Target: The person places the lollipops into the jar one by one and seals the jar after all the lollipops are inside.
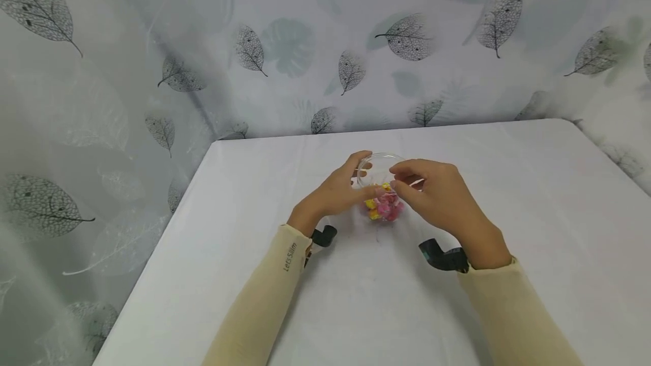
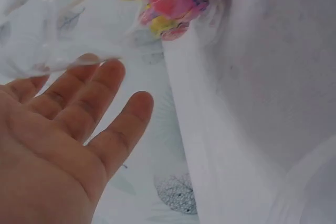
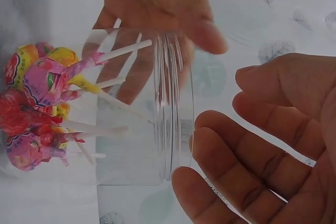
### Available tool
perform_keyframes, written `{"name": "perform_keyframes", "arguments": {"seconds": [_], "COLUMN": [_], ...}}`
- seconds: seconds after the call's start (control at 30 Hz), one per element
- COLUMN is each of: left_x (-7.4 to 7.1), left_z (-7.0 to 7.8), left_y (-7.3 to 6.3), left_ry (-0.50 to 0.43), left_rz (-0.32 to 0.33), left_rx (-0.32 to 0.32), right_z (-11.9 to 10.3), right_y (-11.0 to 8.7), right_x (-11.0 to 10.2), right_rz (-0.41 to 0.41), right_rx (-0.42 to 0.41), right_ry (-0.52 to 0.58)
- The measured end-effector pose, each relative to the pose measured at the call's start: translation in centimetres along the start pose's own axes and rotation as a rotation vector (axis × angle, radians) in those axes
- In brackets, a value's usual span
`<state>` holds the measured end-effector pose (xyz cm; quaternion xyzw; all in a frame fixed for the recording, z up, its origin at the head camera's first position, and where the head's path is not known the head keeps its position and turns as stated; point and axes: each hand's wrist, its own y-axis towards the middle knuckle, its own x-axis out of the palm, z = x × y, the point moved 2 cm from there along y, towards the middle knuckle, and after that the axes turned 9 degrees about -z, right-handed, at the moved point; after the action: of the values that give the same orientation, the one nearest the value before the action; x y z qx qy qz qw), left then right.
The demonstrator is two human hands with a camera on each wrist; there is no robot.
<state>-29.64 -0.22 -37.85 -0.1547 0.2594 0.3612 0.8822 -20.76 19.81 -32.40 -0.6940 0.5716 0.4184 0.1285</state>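
A clear round jar (image 1: 377,170) stands upright on the white table, with its mouth uncovered. Pink, yellow and red wrapped lollipops (image 1: 385,209) lie at its bottom, their white sticks pointing up toward the rim, as the right wrist view shows. My left hand (image 1: 333,190) holds the jar's left side, thumb at the front and fingers behind. At the right side of the rim is my right hand (image 1: 436,192), its fingers loosely bent with nothing between them and the thumb. In the right wrist view its fingertips (image 3: 202,129) meet the jar's threaded mouth (image 3: 169,103).
A white cloth covers the table (image 1: 366,309). Leaf-patterned curtains (image 1: 305,44) hang behind it and along the left side. Black wrist mounts (image 1: 441,256) sit below both wrists. A pale curved edge (image 2: 294,182) at the left wrist view's lower right is unclear.
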Motion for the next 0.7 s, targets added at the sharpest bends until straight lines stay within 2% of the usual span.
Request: {"name": "perform_keyframes", "arguments": {"seconds": [0.17,0.3,0.43,0.53,0.7], "left_x": [-1.0,-1.6,-2.2,-2.4,-2.1], "left_z": [0.0,-0.3,-0.9,-1.3,-1.7], "left_y": [-1.3,-2.4,-3.9,-5.1,-7.3], "left_ry": [0.012,0.07,0.194,0.333,0.525], "left_rz": [0.016,0.029,0.006,-0.034,-0.086], "left_rx": [-0.001,-0.067,-0.217,-0.343,-0.559], "right_z": [-0.4,-0.5,-0.5,-0.5,-0.5], "right_y": [0.1,-0.1,-0.1,0.0,0.0], "right_x": [-0.1,-0.4,-0.6,-0.6,-0.4], "right_rz": [-0.027,-0.037,-0.046,-0.046,-0.043], "right_rx": [0.029,0.057,0.06,0.048,0.02], "right_ry": [-0.004,-0.015,-0.004,0.007,0.016]}}
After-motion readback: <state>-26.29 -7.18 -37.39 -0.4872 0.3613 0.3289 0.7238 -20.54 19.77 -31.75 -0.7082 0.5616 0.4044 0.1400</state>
